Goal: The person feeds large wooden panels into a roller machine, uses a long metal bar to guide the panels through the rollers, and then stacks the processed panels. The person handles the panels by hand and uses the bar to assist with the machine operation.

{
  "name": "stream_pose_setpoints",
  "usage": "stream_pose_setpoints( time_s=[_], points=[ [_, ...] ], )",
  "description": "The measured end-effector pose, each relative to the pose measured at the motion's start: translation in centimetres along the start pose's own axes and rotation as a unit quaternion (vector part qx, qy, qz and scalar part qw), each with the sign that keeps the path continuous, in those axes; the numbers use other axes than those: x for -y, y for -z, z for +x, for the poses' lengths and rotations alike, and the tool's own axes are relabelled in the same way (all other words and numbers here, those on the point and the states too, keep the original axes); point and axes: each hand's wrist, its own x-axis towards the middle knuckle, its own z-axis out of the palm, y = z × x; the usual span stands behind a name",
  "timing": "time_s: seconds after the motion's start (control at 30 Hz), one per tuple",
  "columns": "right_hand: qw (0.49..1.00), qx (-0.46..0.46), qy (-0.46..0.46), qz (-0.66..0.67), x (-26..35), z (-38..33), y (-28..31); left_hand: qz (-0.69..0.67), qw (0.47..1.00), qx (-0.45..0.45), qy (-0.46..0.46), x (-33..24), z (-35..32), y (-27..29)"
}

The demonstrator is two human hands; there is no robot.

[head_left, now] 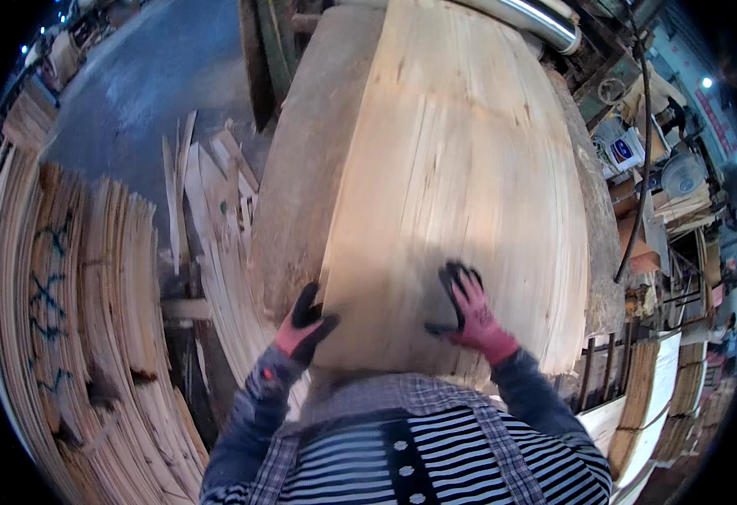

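Observation:
Sheets of pale wood veneer [461, 185] lie in front of me on a worn worktable [305, 160], one overlapping another toward the far end. My left hand [304, 326], in a pink glove with black fingers, is at the near left corner of the veneer, thumb and fingers apart. Whether it touches the edge I cannot tell. Over the near right part of the sheet is my right hand [469, 310], gloved the same way, its fingers spread and slightly blurred. Nothing shows in either hand.
A shiny metal roller [537, 21] crosses the table's far end. Tall veneer stacks [91, 295] stand at my left, with broken veneer strips [217, 185] beside the table. At right are a white bucket [625, 150], a dark upright rod [638, 168] and more stacked sheets [646, 396].

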Motion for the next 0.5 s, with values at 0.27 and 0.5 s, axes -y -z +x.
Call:
stream_pose_setpoints(
  time_s=[0.27,0.5],
  points=[
    [0.93,-0.269,-0.206,0.144,6.6,-16.2,-1.9,-0.014,0.942,0.333,0.033,-7.4,-4.3,-10.8],
    [0.921,-0.319,-0.118,-0.192,14.4,-18.2,5.5,-0.136,0.94,0.31,0.037,-1.7,-4.7,-3.4]
  ],
)
